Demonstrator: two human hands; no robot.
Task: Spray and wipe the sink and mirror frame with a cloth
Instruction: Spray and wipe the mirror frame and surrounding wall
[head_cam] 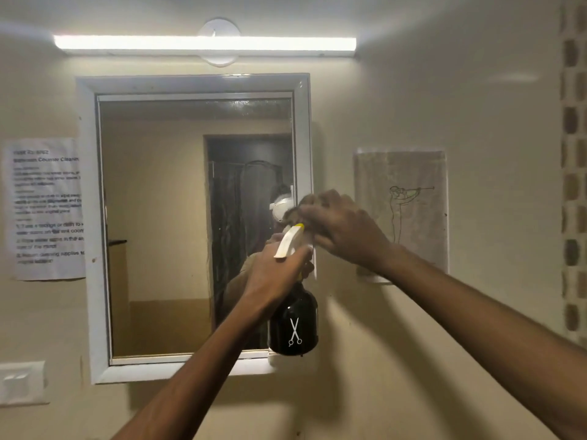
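A mirror in a white frame (90, 217) hangs on the wall ahead. My left hand (276, 274) grips the neck of a black spray bottle (293, 322) with a white trigger head and a white scissors mark, held up in front of the frame's right side. My right hand (343, 227) presses a brownish cloth (298, 211) against the right edge of the frame, just above the sprayer head. Most of the cloth is hidden under my fingers. The sink is out of view.
A lit tube light (203, 44) runs above the mirror. A printed notice (47, 208) is stuck to the wall at left, a paper with a line drawing (403, 211) at right. A white switch plate (20, 382) sits at lower left. Patterned tiles (571, 185) line the right edge.
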